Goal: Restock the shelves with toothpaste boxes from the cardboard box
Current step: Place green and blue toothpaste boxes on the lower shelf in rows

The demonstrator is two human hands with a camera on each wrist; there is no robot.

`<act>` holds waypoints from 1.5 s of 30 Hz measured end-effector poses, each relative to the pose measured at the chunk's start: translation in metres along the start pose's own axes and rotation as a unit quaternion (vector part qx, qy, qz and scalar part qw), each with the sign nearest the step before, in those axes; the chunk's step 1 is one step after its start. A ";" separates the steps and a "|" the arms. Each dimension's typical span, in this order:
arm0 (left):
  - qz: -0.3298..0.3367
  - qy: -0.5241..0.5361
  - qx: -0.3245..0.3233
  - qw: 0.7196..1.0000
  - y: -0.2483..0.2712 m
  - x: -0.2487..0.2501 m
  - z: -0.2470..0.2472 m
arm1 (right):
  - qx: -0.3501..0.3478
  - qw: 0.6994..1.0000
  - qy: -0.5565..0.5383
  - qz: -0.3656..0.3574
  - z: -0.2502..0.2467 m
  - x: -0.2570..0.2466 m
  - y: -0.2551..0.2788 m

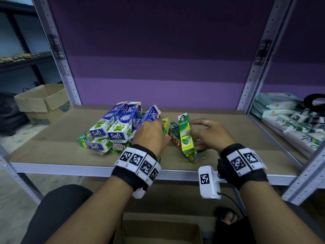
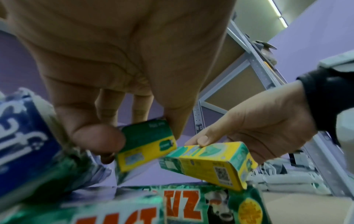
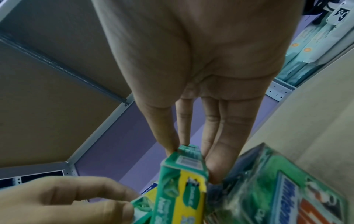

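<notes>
Right hand [image 1: 210, 134] pinches a slim yellow-and-green Darlie toothpaste carton [image 1: 186, 133] betw. thumb and fingertips, carton tilted, its low end resting on a green Zact toothpaste carton w/ orange lettering [image 1: 197, 158] lying flat on the shelf. Left wrist view shows the thumb on the carton's upper face, fingers behind it. Left hand [image 1: 151, 136] just beside, thumb and fingers nipping a second small yellow-green carton [image 2: 145, 144] by its end; that one is mostly hidden behind the hand in the head view, only a yellow edge showing. The two hands are close, not touching.

Left of them, a loose heap of blue-and-white Safi toothpaste cartons [image 1: 117, 126] piled over more green ones, all on the brown board shelf w/ grey metal frame [image 1: 58, 136]. Purple back panel [image 1: 158, 59] behind. Next bay right: pale soft packs w/ leaf print [image 1: 288, 124]. Far left on the floor, an open brown cardboard box [image 1: 43, 103]. Another open cardboard box [image 1: 158, 233] sits below the shelf, betw. the person's knees.
</notes>
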State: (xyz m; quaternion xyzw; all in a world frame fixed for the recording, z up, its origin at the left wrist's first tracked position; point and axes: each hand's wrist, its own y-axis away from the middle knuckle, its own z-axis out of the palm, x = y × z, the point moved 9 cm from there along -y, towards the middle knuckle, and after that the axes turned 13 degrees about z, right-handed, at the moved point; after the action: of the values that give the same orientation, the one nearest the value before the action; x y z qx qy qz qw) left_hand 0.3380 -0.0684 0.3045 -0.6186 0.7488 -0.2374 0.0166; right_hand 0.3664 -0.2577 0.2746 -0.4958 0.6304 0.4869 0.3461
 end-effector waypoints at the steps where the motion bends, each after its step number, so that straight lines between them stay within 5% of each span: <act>1: -0.008 0.021 0.008 1.000 0.000 -0.003 -0.003 | -0.001 1.000 -0.003 0.000 0.001 -0.001 0.001; 10: -0.055 0.170 0.090 0.980 -0.004 -0.041 -0.057 | -0.033 0.998 -0.055 -0.021 0.013 -0.023 0.020; 21: -0.105 0.140 0.151 0.973 -0.004 -0.137 -0.107 | -0.082 0.994 -0.052 -0.040 0.082 -0.080 0.022; 34: -0.212 0.164 0.126 0.955 0.007 -0.244 -0.088 | -0.098 0.991 0.079 -0.050 0.197 -0.141 -0.012; 45: -0.254 0.254 0.102 0.928 0.019 -0.280 -0.056 | -0.128 0.969 0.197 -0.073 0.265 -0.161 -0.047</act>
State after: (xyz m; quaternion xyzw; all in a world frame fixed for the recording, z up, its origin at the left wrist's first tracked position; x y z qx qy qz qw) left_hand 0.3684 0.2145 0.2721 -0.7020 0.5178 -0.4576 -0.1722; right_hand 0.4422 0.0407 0.3337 -0.6666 0.5805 0.4300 0.1836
